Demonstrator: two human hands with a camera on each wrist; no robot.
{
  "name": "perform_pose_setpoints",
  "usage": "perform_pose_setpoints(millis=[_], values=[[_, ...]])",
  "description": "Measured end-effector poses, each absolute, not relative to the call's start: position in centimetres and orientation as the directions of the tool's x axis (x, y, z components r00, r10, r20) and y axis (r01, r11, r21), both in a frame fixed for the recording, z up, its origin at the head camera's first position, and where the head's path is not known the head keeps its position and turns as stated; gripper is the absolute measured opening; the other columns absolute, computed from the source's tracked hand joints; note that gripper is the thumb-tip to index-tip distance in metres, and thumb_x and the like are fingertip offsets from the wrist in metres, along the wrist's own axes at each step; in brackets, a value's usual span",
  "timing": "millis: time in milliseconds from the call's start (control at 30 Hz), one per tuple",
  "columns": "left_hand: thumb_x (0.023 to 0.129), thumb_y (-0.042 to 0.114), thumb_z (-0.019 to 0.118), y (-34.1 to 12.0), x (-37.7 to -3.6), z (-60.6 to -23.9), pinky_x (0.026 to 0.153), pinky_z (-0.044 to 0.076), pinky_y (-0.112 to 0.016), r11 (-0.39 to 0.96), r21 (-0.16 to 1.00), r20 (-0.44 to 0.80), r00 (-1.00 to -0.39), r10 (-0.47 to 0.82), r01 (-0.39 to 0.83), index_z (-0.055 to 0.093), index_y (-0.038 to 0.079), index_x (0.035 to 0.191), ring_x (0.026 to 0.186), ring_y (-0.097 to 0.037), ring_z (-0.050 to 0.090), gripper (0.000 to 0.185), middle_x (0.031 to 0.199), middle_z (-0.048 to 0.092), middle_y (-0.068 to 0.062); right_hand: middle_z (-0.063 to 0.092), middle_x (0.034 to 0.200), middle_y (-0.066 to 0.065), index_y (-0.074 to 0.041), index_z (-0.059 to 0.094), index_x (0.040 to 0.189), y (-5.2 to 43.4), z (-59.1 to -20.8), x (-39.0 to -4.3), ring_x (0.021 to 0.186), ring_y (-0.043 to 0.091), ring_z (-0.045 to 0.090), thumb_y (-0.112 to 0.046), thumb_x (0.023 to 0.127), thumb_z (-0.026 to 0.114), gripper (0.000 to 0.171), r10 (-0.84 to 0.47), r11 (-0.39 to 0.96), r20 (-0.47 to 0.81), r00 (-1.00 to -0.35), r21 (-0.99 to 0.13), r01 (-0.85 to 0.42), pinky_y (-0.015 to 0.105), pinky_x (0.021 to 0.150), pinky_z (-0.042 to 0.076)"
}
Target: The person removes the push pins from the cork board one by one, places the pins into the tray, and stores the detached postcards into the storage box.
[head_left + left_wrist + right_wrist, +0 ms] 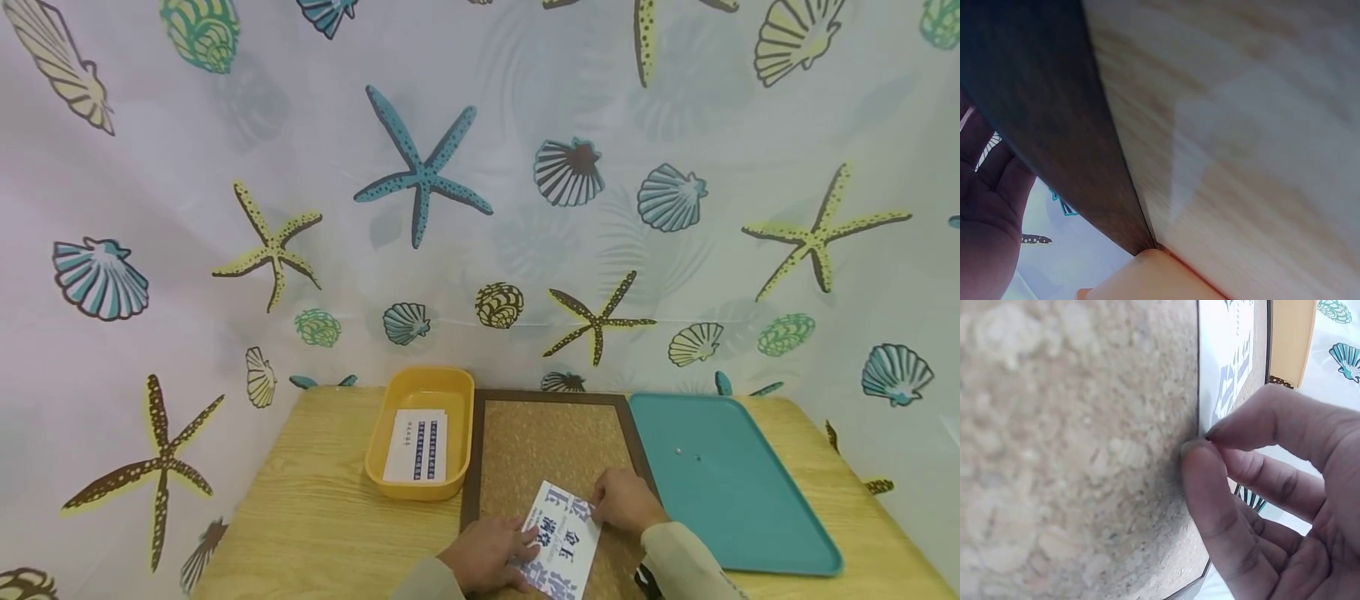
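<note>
A white card [564,542] with blue print lies on the cork board [547,442] near its front edge. My left hand [487,552] rests flat on the card's left part, and the left wrist view shows its palm [985,212] beside the board's dark frame [1041,112]. My right hand [622,500] is at the card's far right corner. In the right wrist view its thumb and forefinger tips [1200,440] meet in a pinch at the card's edge [1229,362] against the cork [1072,450]. What lies between the fingertips is hidden.
A yellow bin [420,392] holding more printed cards stands left of the board on the wooden table [315,517]. A teal tray [735,492] with two small pins [678,452] lies to the right. A seashell curtain hangs behind.
</note>
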State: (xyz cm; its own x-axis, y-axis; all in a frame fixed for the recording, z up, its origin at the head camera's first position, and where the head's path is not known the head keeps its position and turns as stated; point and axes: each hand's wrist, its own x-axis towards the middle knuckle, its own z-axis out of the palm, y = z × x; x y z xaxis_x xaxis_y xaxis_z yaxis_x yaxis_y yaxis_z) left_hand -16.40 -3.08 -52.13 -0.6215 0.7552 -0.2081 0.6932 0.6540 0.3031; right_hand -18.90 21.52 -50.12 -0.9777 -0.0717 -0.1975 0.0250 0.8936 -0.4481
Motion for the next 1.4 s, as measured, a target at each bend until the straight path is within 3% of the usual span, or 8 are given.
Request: perform_pose_setpoints(millis=[700, 1033, 1400], values=[[0.084, 0.045, 0.068, -3.13, -16.38, -51.8, 0.105, 0.04, -0.033, 0.636, 0.268, -0.184, -0.609, 0.771, 0.724, 0.059, 0.031, 0.131, 0.133, -0.013, 0.044, 0.05, 0.14, 0.05, 0.013, 0.044, 0.057, -0.004, -0.012, 0.055, 0.063, 21.4, -50.61, -19.1, 0.051, 0.01, 0.041, -0.007, 0.075, 0.073, 0.022, -0.043, 0.917, -0.237, -0.971, -0.394, 0.055, 0.024, 0.047, 0.03], [0.083, 0.045, 0.069, -3.15, -16.3, -51.95, 0.105, 0.04, -0.033, 0.634, 0.261, -0.178, -0.61, 0.772, 0.727, 0.06, 0.031, 0.131, 0.132, -0.013, 0.045, 0.05, 0.14, 0.05, 0.012, 0.046, 0.06, -0.003, -0.012, 0.055, 0.065, 21.4, -50.59, -18.92, 0.052, 0.01, 0.042, -0.011, 0.078, 0.072, 0.021, -0.031, 0.918, -0.265, -0.964, -0.39, 0.078, 0.024, 0.047, 0.031], [0.085, 0.043, 0.068, -3.11, -16.3, -52.0, 0.105, 0.04, -0.036, 0.652, 0.307, -0.206, -0.62, 0.757, 0.694, 0.059, 0.032, 0.132, 0.133, -0.013, 0.044, 0.049, 0.141, 0.049, 0.014, 0.04, 0.055, -0.006, -0.015, 0.049, 0.059, 21.43, -50.55, -19.02, 0.049, 0.008, 0.037, -0.011, 0.077, 0.07, 0.027, -0.03, 0.911, -0.264, -0.964, -0.403, 0.082, 0.023, 0.045, 0.028]])
